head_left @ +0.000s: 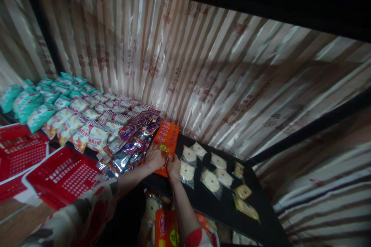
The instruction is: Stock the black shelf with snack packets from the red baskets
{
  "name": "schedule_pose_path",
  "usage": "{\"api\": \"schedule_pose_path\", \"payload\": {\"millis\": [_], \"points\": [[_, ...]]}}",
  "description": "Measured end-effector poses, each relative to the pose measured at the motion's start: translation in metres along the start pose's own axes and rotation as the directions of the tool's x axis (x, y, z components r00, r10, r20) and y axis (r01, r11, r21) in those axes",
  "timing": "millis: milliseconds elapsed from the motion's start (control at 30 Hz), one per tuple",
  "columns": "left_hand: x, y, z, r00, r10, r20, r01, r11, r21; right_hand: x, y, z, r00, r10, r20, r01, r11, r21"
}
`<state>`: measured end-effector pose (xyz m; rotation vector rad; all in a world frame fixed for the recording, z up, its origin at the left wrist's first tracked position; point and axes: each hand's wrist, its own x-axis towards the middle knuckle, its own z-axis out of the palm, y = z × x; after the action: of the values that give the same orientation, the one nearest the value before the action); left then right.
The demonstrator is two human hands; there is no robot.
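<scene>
Both hands are at a row of flat orange snack packets (167,133) near the middle of the dark shelf. My left hand (154,157) lies over the front packet, its fingers curled onto the orange wrapper. At the packet's right edge, my right hand (174,168) has its fingers closed on it; some fingertips are hidden. Dark purple and silver packets (136,146) lie directly left of my left hand. To the right of my right hand are round, pale flatbreads in clear wrapping (188,171), each with a small red mark.
White snack bags (97,136) and teal bags (40,115) fill the shelf's left side. Red baskets (65,175) stand at the front left. Small yellow packets (246,208) lie on the black shelf (216,212). Below are more orange packets (166,227). Pleated curtain (174,54) hangs behind.
</scene>
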<state>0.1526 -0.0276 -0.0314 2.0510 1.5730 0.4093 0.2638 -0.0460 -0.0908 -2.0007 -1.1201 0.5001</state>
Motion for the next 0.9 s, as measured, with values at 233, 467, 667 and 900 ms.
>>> {"api": "schedule_pose_path", "payload": {"millis": [233,467,667,900], "points": [[0.024,-0.007,0.013,0.996,0.087,0.009,-0.088,0.993,0.074,0.004,-0.002,0.000,1.000,0.000,-0.006,0.000,0.999,-0.034],[0.038,-0.012,0.025,0.991,0.134,-0.001,-0.133,0.982,0.134,0.003,-0.002,-0.001,1.000,-0.001,0.022,0.003,0.997,-0.071],[0.045,-0.019,0.033,0.985,0.174,-0.014,-0.171,0.975,0.141,0.003,-0.001,0.000,0.999,-0.025,0.024,0.026,0.997,-0.079],[0.046,-0.019,0.037,0.986,0.164,-0.034,-0.157,0.974,0.163,0.003,0.001,0.003,0.992,-0.124,-0.022,0.121,0.987,-0.104]]}}
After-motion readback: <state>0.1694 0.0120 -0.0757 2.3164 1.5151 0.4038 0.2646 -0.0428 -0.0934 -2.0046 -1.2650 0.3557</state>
